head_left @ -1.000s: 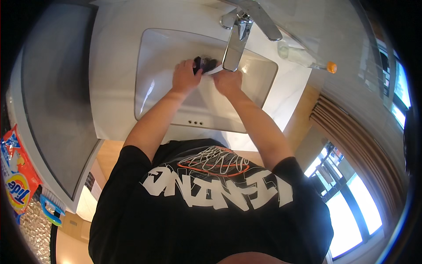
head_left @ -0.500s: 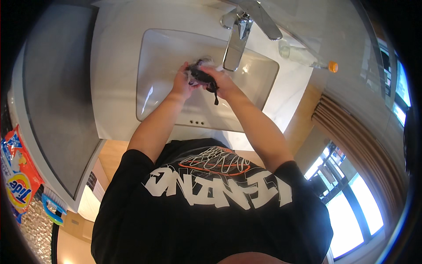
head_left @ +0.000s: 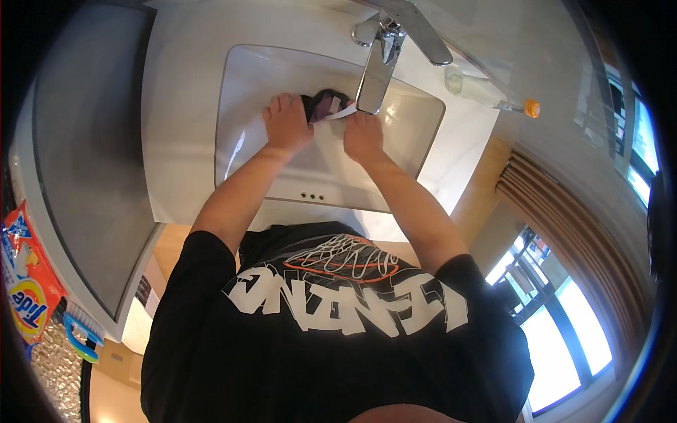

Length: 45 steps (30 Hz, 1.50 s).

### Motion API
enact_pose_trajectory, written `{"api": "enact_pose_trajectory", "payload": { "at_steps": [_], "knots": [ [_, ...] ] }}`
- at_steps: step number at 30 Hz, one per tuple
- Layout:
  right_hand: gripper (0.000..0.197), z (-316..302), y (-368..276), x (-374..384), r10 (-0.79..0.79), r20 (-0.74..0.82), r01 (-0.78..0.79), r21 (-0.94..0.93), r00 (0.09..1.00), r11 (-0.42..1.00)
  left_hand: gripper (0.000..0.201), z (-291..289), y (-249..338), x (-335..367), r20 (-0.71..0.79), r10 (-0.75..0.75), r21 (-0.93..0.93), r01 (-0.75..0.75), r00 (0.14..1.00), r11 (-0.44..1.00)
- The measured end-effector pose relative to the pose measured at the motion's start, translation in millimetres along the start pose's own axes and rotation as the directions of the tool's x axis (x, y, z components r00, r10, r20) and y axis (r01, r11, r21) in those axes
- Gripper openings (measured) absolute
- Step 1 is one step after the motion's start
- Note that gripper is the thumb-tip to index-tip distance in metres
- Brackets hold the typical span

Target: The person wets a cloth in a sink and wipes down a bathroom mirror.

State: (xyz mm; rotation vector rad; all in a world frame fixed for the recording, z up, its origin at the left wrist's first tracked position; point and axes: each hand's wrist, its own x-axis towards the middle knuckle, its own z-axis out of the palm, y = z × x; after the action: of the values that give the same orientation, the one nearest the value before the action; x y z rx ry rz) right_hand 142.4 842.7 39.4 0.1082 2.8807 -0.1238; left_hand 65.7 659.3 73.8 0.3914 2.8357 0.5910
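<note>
A wet-looking dark cloth item [head_left: 326,101] is stretched between my hands over the white sink basin [head_left: 247,84], with a pale patch and a white strip showing on it. My left hand [head_left: 288,125] grips its left end, back of the hand up and fingers bent over the edge. On the other end, close under the faucet spout, my right hand [head_left: 364,136] is closed, its fingertips mostly hidden. The chrome faucet [head_left: 379,74] overhangs the item's right part. What kind of garment it is cannot be made out.
A clear bottle with an orange cap [head_left: 532,108] lies on the counter [head_left: 462,155] right of the sink. A grey panel [head_left: 92,162] stands at the left. Beyond it are a red detergent bag [head_left: 35,275] and a blue-handled brush [head_left: 81,338].
The dark item was bunched between both hands with foam on it. Now my hands are farther apart, palms turned down, and the item is spread between them.
</note>
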Motion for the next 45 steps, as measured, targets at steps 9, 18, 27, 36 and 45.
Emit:
{"api": "enact_pose_trajectory", "payload": {
  "at_steps": [9, 18, 27, 36, 45],
  "knots": [
    [0.037, -30.6, -45.9, 43.7, 0.188, 0.241, -0.305, 0.708, 0.952, 0.637, 0.034, -3.1, -21.6, 17.3, 0.24, 0.187, 0.219, -0.241, 0.952, 0.946],
    [0.034, -32.5, -45.8, 41.4, -0.094, -0.031, 0.075, 0.856, 0.995, 0.511, 0.047, -20.6, -19.1, 5.3, 0.259, -0.006, -0.688, 0.189, 0.966, 0.7],
    [0.035, -25.8, -26.2, 53.5, -0.144, -0.06, 0.118, 0.891, 0.988, 0.438, 0.049, -49.4, 0.2, 8.8, 0.374, 0.171, -0.877, 0.288, 0.911, 0.384],
    [0.033, -123.1, -46.7, 24.6, 0.236, 0.306, -0.294, 0.952, 0.922, -0.084, 0.083, -0.9, 12.0, 18.6, 0.42, 0.265, -0.608, 0.052, 0.868, 0.792],
    [0.043, -114.2, 9.2, 2.7, 0.1, 0.258, -0.249, 0.964, 0.961, -0.092, 0.036, -6.3, 17.1, 55.3, 0.227, 0.473, -0.469, -0.33, 0.851, 0.819]
  ]
}}
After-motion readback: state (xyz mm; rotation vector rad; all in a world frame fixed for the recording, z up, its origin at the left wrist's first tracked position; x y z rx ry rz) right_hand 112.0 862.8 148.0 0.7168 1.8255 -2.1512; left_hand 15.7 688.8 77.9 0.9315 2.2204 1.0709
